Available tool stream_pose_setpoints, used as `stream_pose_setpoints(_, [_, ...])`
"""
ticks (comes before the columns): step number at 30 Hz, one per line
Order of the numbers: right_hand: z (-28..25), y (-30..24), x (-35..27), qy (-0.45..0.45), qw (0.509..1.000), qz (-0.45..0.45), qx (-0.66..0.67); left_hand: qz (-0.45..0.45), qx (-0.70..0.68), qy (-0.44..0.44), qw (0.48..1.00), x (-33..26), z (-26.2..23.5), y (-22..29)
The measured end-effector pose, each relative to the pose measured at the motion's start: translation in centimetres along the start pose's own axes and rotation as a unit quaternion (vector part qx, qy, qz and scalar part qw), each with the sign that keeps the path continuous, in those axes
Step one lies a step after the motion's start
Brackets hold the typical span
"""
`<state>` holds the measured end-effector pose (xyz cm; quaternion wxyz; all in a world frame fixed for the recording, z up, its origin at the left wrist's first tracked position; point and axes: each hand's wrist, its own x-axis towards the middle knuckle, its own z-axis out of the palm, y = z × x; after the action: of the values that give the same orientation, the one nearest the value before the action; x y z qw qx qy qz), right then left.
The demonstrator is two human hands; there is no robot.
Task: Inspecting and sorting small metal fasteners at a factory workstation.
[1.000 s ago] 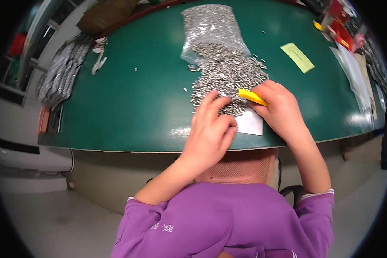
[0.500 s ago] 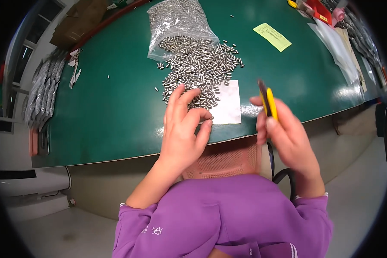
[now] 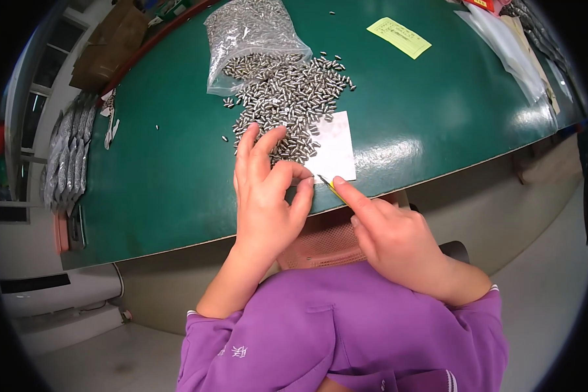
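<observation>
While the left hand [image 3: 264,189] stands over the near left edge of a small square white paper sheet [image 3: 336,147], its thumb and forefinger meet in a narrow pinch; whether a piece sits between them, I cannot tell. Its other fingers spread over the loose heap of small pointed silver metal pieces [image 3: 287,101], which lies on the glossy green tabletop [image 3: 170,176], spilling from a clear plastic bag [image 3: 255,29] and partly onto the sheet. The right hand [image 3: 395,235] grips a slim yellow-handled tool with a dark tip [image 3: 335,191], forefinger stretched along it, the tip just beside the left fingertips.

As I judge it, the step is fine work with that tip at the pinch. It calls for a firm hold, with any piece kept proud of the fingertips so that the tip meets metal, not skin. Short, light strokes aimed past the thumb seem safest, the guiding forefinger controlling the pressure. Bracing the right hand against the table edge would help steady it. Too hard a push could slip into the left thumb or flick a piece away.
</observation>
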<state>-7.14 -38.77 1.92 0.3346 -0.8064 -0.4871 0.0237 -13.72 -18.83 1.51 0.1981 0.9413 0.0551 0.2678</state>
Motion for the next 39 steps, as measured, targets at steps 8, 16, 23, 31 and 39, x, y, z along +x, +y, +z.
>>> stream_pose_setpoints(8, [-0.4, -1.1, 0.6, -0.03, 0.999, 0.029, -0.009, 0.008, 0.013, -0.009, 1.0, 0.1, -0.1, 0.1])
stream_pose_setpoints(16, [0.1, -0.7, 0.6, -0.026, 0.999, 0.039, 0.023, 0.01, 0.0, -0.016, 1.0, 0.1, 0.2, 0.0])
stream_pose_setpoints(23, [-1.6, -1.2, 1.5, -0.087, 0.995, 0.045, 0.014, 0.018, -0.008, -0.012, 1.0, 0.2, 0.2, -0.3])
stream_pose_setpoints(31, [-1.1, -1.0, 1.0, -0.078, 0.996, 0.038, -0.026, 0.027, -0.076, -0.108, 0.991, -0.4, -1.5, 0.9])
stream_pose_setpoints(39, [-0.9, -0.9, 0.5, -0.045, 0.997, 0.057, 0.008, -0.014, 0.055, -0.004, 0.998, 0.8, -0.9, 0.1])
